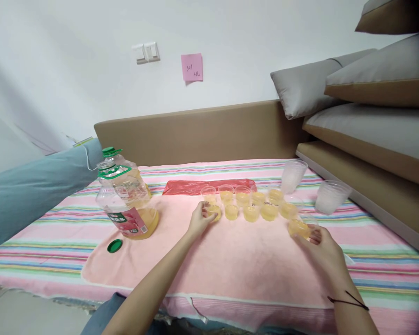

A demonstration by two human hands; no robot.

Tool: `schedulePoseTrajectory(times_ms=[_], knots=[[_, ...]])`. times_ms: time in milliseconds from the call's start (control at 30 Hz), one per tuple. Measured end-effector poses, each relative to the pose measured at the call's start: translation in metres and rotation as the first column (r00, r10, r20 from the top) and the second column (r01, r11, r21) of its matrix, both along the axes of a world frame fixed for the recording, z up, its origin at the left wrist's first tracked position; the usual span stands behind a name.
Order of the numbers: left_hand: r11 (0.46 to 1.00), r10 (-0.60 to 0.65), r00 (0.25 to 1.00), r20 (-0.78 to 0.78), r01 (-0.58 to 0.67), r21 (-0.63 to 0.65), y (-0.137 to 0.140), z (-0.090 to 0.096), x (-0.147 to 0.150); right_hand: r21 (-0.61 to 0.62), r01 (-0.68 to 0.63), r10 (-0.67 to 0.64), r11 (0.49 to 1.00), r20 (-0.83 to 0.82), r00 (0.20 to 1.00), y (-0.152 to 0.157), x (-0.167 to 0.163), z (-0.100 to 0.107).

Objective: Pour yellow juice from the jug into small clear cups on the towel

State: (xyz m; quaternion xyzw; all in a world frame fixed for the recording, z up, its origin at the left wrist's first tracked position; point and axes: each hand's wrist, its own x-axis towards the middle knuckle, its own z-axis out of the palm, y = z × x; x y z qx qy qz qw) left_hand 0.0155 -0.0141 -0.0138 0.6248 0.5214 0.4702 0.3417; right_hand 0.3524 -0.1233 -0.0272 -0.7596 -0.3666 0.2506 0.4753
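My left hand (200, 220) is closed around a clear plastic cup (214, 213) of yellow liquid at the left end of the front row. My right hand (319, 242) grips another plastic cup (298, 229) of the same liquid, a little nearer to me than the row's right end. Between my hands stand several filled cups (251, 213) in two rows on a pink cloth (230, 265). To the left, a large uncapped jug (134, 221) with a green handle is partly full of yellow liquid. Its green cap (115, 245) lies on the cloth.
Behind the open jug stands a second jug (109, 151) with a green cap. A red plastic bag (209, 185) lies behind the cups. Two stacks of cups (293, 176) (331, 196) stand at the right, beside piled cushions (373, 135). A striped sheet (52, 251) covers the surface.
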Motion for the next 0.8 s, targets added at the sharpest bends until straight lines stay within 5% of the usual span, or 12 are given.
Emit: schedulePoseTrajectory(times_ms=[433, 633, 800], knots=[[0.996, -0.050, 0.997, -0.062, 0.045, -0.072, 0.007, 0.001, -0.035, 0.013, -0.007, 0.007, 1.000, -0.004, 1.000, 0.000, 0.002, -0.006], [0.998, 0.025, 1.000, -0.001, -0.025, -0.059, 0.038, 0.005, -0.045, 0.037, 0.003, -0.004, 0.999, 0.031, 1.000, 0.001, 0.002, -0.010], [0.994, -0.100, 0.990, 0.096, 0.104, -0.041, 0.065, 0.020, -0.038, 0.047, -0.003, 0.001, 0.999, 0.025, 1.000, 0.004, 0.004, -0.013]])
